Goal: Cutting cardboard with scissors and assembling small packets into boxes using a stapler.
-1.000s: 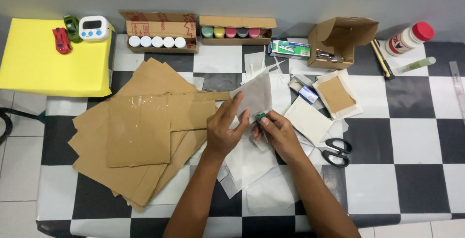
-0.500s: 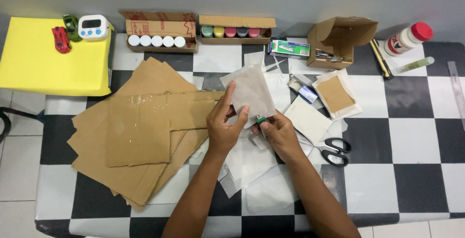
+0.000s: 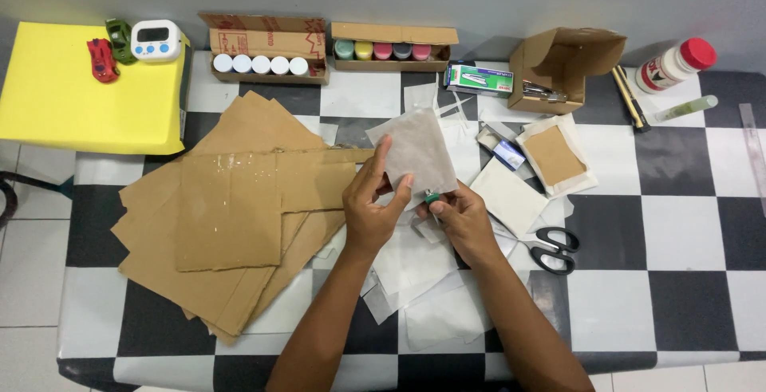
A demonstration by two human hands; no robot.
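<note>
Just right of the cardboard pile (image 3: 239, 216), the left hand (image 3: 369, 212) pinches a pale paper sheet (image 3: 416, 151) while the right hand (image 3: 461, 218) grips a small green object (image 3: 432, 197).

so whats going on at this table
A person's left hand holds up a pale translucent paper sheet, while the right hand pinches a small green-capped object at the sheet's lower edge. Brown cardboard sheets lie to the left and black-handled scissors to the right on the black-and-white checkered table.
</note>
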